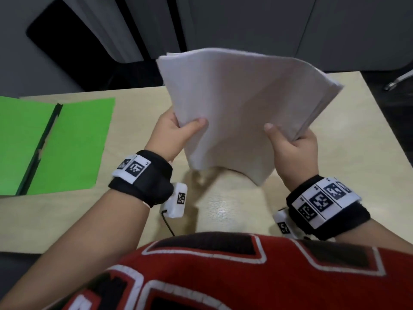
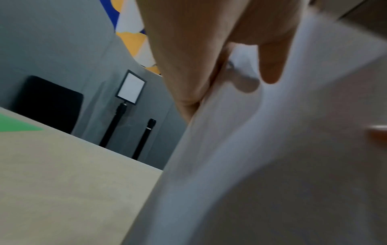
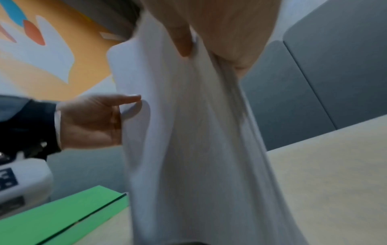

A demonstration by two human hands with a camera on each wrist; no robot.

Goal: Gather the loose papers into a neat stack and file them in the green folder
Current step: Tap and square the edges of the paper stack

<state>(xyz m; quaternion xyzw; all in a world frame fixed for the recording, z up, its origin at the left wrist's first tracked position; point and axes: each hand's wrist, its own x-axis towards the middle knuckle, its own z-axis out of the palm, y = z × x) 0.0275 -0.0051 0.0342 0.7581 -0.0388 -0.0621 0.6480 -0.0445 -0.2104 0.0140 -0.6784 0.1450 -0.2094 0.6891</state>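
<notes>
A stack of white papers (image 1: 241,104) is held up above the beige table (image 1: 67,215), bowed in the middle, its lower edge just above the tabletop. My left hand (image 1: 178,130) grips its left edge, thumb on the front sheet. My right hand (image 1: 290,144) grips the right edge the same way. From the left wrist view the papers (image 2: 272,149) fill the right side under my left hand (image 2: 199,58). The right wrist view shows the papers (image 3: 188,132) hanging between my right hand (image 3: 220,33) and my left hand (image 3: 94,119). The green folder (image 1: 55,144) lies open and flat at the table's left, also seen as the folder (image 3: 62,220).
Grey partition panels (image 1: 245,23) stand behind the table, with a dark panel (image 1: 67,34) at the far left. A chair leg (image 1: 400,81) shows beyond the table's right corner. Black posts with a framed sign (image 2: 131,89) stand past the far edge. My red jersey (image 1: 223,276) is at the near edge.
</notes>
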